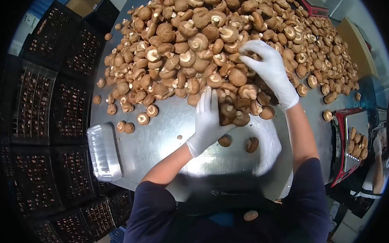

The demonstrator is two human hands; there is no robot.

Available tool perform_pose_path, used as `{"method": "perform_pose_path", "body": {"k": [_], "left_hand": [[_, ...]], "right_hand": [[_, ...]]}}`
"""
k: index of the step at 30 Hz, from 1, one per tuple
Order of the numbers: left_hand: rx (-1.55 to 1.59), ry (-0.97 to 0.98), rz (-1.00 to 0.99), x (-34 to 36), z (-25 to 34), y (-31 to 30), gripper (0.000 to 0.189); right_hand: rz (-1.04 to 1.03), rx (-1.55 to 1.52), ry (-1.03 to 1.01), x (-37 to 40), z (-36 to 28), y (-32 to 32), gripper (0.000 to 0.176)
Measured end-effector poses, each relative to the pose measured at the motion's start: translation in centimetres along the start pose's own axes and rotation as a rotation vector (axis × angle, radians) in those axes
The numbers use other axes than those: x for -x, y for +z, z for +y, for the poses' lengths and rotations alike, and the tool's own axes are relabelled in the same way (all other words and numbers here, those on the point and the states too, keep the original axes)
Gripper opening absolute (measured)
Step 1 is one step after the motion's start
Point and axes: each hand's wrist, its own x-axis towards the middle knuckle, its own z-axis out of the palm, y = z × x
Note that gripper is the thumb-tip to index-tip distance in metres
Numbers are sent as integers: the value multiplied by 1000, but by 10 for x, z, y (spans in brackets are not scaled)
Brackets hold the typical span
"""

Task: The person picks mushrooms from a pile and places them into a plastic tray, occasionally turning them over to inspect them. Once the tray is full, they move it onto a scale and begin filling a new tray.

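Observation:
Both my hands wear white gloves. My left hand (208,121) lies at the near edge of a large heap of brown mushrooms (201,42), fingers stretched forward and thumb spread to the right, beside several mushrooms. Farther forward and to the right, my right hand (267,66) reaches over the heap with curved fingers. Its thumb and fingertips are apart, with mushrooms beneath them; I see none held between them. Two loose mushrooms, one (224,141) near my left thumb and one (252,144) further right, rest on the metal table (154,156).
Stacked clear plastic trays (104,152) stand at the table's left. Black crates (70,106) holding mushrooms are stacked beyond. On the right, a red scale (342,169) carries a tray of mushrooms (357,144). Another person's gloved hand (378,145) shows at far right.

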Motion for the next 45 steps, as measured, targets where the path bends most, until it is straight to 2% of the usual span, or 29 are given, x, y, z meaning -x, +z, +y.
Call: {"method": "perform_pose_path", "body": {"k": [1,4,6,10,11,12,14,15,16,18,20,21,22,23,24,26,28,29,30,32,34,36,37,38,40,41,43,44,45], "left_hand": [[2,-43,-33,0,-1,0,114],[24,-78,-48,-1,-3,-3,112],[45,-68,-37,-1,-7,-5,111],[213,-76,-126,0,-16,-17,98],[241,-52,-150,-1,-18,-21,93],[243,-55,-150,-2,-21,-24,93],[285,-22,10,-7,-28,-28,80],[231,32,103,-18,-37,-29,72],[204,-1,165,-36,-34,-38,59],[45,151,398,-84,-40,-49,47],[-113,269,467,-139,-40,-62,46],[-249,349,491,-167,-42,-64,47],[-443,348,417,-188,-42,-67,48],[-592,350,346,-205,-49,-64,44],[-585,317,224,-221,-68,-54,41],[-584,302,126,-236,-77,-54,39],[-490,347,220,-230,-68,-62,41],[-462,346,297,-221,-61,-61,44],[-260,391,372,-203,-42,-67,44],[84,293,374,-160,-7,-62,47],[371,135,116,-100,39,-58,50],[466,215,-15,-46,64,-33,55],[480,192,-148,-21,79,-23,55],[492,167,-280,1,94,-15,55],[579,273,-431,31,119,-4,54],[577,270,-438,38,120,-6,54],[729,394,-376,46,120,-6,42],[573,353,-253,43,109,-3,35],[416,312,-131,32,91,-1,29]], "right_hand": [[-36,77,-118,-7,-3,8,22],[-368,294,-135,-12,-3,50,33],[-420,497,-287,-7,-1,73,42],[-486,636,-348,-1,-8,70,48],[-367,615,-487,5,1,71,35],[-371,615,-487,11,8,71,35],[-251,619,-498,20,20,72,32],[-226,599,-459,25,27,70,30],[-199,521,-415,29,30,66,30],[-106,170,-261,41,26,58,30],[-97,-198,193,49,12,47,28],[-101,-483,368,51,5,38,27],[-44,-877,484,55,6,35,27],[-28,-995,529,59,0,27,27],[-7,-1113,572,64,-5,19,27],[9,-1142,574,82,4,8,25],[-27,-1277,594,105,14,-3,23],[-9,-1238,648,119,15,-7,22],[43,-1224,734,132,10,-9,22],[-75,-1130,713,165,27,-16,23],[10,-1127,791,187,1,-14,31],[-43,-1120,727,202,-31,-16,35],[17,-1094,713,218,-30,-9,42],[-97,-981,642,243,-2,-8,36],[-219,-706,839,260,-34,-25,29],[-252,-677,867,274,-45,-37,27],[-380,-597,918,313,-57,-76,27],[-475,-548,938,335,-62,-98,31],[-619,-250,879,349,-77,-119,35]]}}
